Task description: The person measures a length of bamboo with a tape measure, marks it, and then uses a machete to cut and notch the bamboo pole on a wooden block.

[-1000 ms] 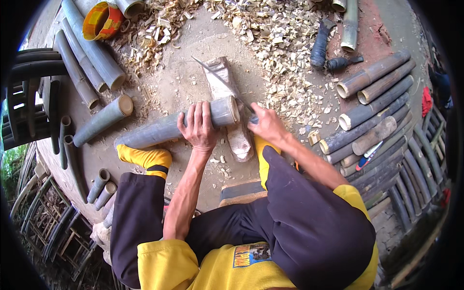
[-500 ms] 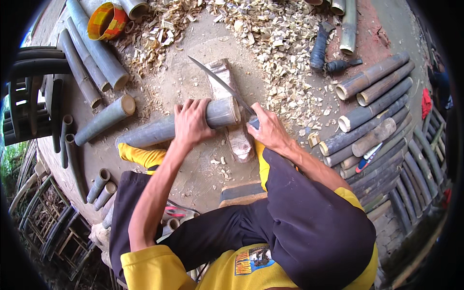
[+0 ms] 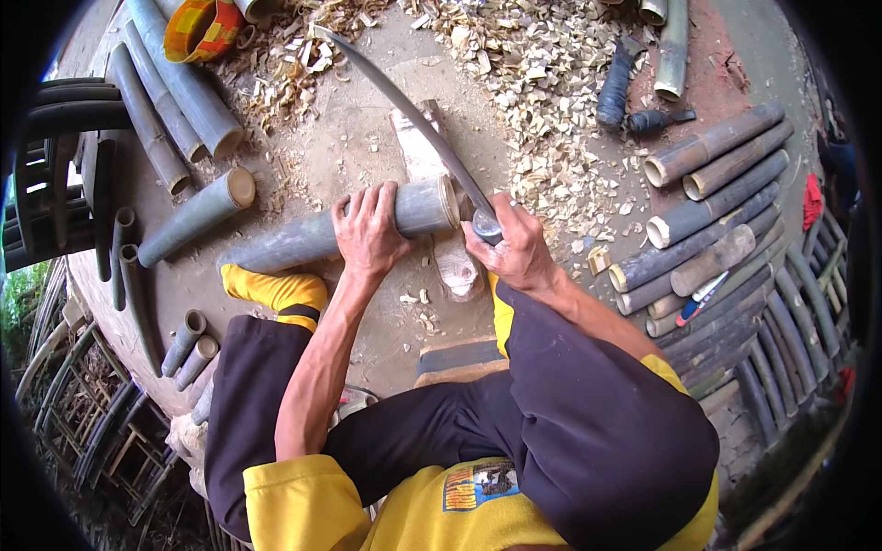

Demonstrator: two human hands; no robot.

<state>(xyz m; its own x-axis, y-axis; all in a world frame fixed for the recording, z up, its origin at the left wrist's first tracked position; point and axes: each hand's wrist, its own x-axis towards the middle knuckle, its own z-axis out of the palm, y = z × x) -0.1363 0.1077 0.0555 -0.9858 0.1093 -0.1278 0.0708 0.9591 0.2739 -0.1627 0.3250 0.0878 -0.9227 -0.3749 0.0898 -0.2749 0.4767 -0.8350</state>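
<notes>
My left hand is wrapped over a thick grey-green bamboo section, which lies slanting across a pale wooden block. The bamboo's lower left end touches my foot in a yellow sock. In my right hand is the handle of a long curved machete, closed in the fingers. Its blade points up and to the left, passing beside the cut right end of the bamboo; whether it touches there I cannot tell.
Wood chips cover the ground beyond the block. A row of bamboo pieces lies at right, with a red-and-blue marker on them. A dark-wrapped tool lies at upper right. More bamboo and an orange-and-yellow basket sit at left.
The machete has swung up, its tip now farther away and to the left. My right hand has turned and shifted slightly right. My left hand keeps its grip on the bamboo.
</notes>
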